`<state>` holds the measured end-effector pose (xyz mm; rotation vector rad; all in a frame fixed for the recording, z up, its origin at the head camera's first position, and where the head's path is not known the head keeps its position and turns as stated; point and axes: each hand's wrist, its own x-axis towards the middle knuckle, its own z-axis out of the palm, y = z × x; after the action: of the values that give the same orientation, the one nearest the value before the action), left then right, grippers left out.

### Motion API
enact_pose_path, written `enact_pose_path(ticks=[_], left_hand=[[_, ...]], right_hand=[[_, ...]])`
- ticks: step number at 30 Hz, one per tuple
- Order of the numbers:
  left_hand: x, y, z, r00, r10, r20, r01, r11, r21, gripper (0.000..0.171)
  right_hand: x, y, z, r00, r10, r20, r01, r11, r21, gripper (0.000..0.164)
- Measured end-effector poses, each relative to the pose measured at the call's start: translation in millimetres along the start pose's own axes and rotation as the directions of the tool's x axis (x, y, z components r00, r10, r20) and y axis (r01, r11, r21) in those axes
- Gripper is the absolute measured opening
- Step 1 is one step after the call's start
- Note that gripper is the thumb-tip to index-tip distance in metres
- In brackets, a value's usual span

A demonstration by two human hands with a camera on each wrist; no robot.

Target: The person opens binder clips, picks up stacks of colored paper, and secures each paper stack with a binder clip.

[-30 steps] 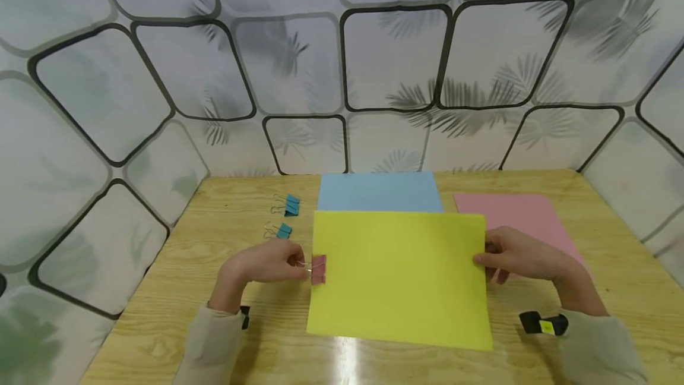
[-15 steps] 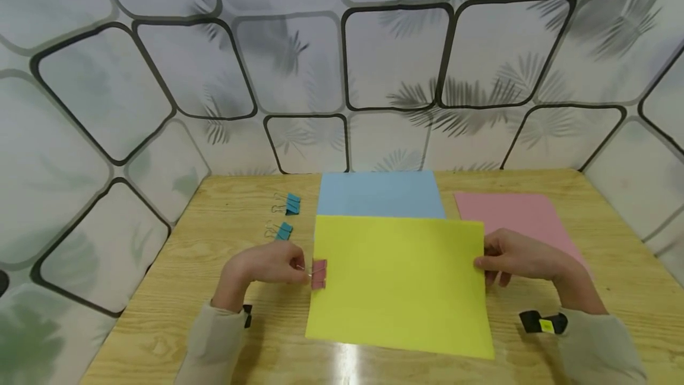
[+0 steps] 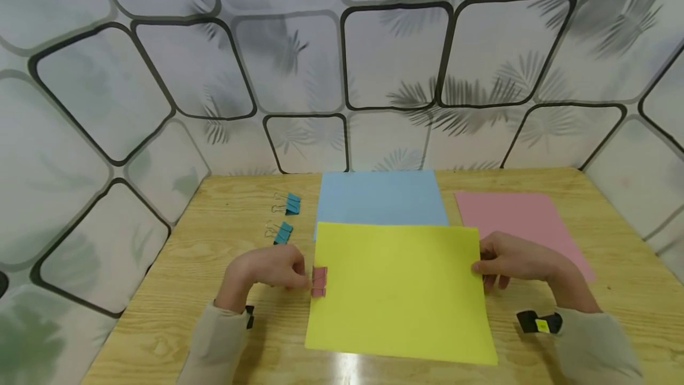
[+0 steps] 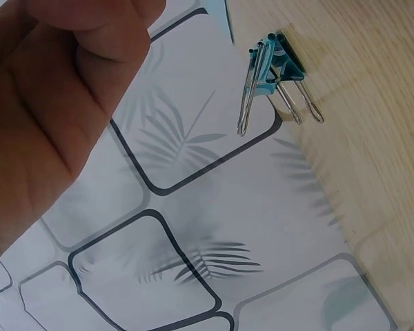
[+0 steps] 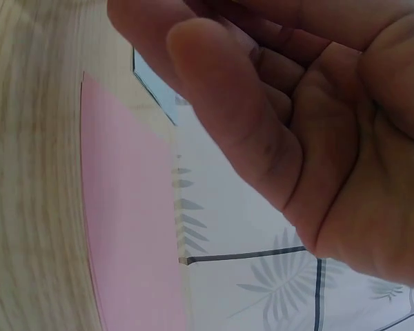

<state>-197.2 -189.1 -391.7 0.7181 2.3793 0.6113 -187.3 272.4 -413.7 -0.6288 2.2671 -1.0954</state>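
A yellow sheet (image 3: 398,290) stands tilted above the table in the head view. A pink binder clip (image 3: 319,282) bites its left edge. My left hand (image 3: 272,266) is curled with thumb and fingertips right at the clip's outer side; its wire handles barely show there. My right hand (image 3: 515,259) pinches the sheet's right edge, thumb in front and other fingers behind. In the left wrist view the left palm (image 4: 55,89) shows, fingertips out of frame. The right wrist view shows the right hand (image 5: 283,131) with curled fingers.
Two teal binder clips (image 3: 293,204) (image 3: 282,233) lie beyond the left hand. A blue sheet (image 3: 382,198) lies at the back, partly behind the yellow one. A pink sheet (image 3: 526,218) lies at the right. A patterned backdrop (image 3: 395,58) rises behind the wooden table (image 3: 160,314).
The yellow sheet and its pink clip have come down slightly toward me, with both hands following. More of the blue sheet shows. The clip's handles, earlier seen reaching to my left fingers, hardly show now.
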Motion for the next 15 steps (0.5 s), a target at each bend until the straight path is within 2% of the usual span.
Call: enact_pose_path(ticks=[7,11,15], left_hand=[[-0.6,1.1,2.0,1.0,-0.002,0.028,0.002,1.0,-0.01,0.032],[0.7,1.4,3.3,0.999,-0.04,0.026,0.04,0.999,-0.004,0.032],[2.6,2.4,5.0,0.996,-0.091,0.02,0.091,0.996,-0.006,0.038]], right_hand=[[4,1,4,1.0,0.008,-0.001,-0.008,0.999,-0.046,0.025],[7,0,7,1.0,0.023,-0.002,-0.023,0.997,-0.073,0.025],[10,-2,13,0.998,0.067,-0.009,-0.068,0.992,-0.106,0.024]])
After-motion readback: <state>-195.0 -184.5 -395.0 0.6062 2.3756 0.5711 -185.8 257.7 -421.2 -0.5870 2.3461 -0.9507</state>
